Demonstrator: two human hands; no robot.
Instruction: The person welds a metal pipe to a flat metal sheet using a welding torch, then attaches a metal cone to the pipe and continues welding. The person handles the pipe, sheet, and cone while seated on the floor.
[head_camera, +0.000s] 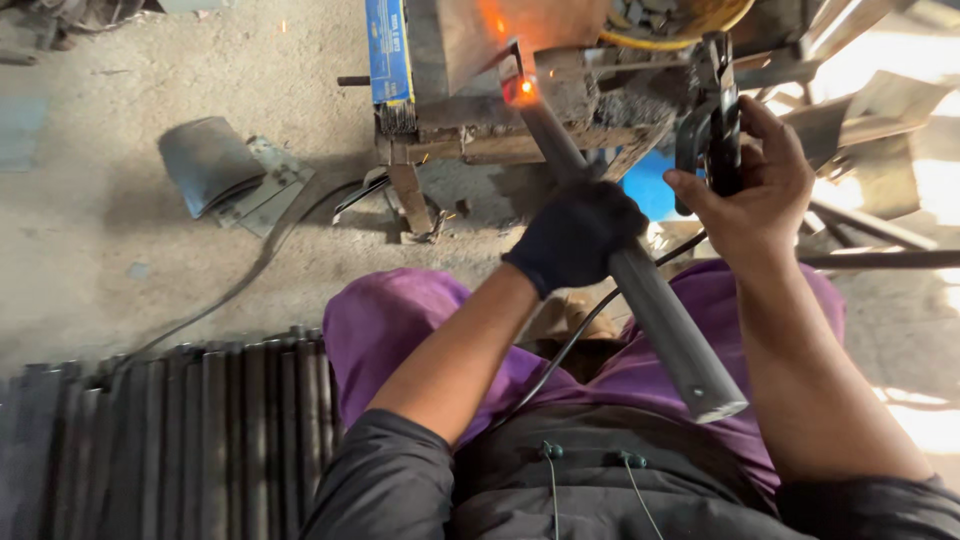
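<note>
Over the lap | left hand (573, 235), gloved, clenched around steel pipe (640, 290), steadying its glowing far end (520, 92) against the work stand (480, 130) | right hand (750, 190) bare, gripping black welding holder (715, 120) raised beside pipe | spare pipes (180, 440) stacked left on floor

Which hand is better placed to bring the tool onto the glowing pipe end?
Right, probably. The right hand already grips the black tool, raised beside the glowing end. The gloved left hand is wrapped around the pipe, steadying it.
</note>
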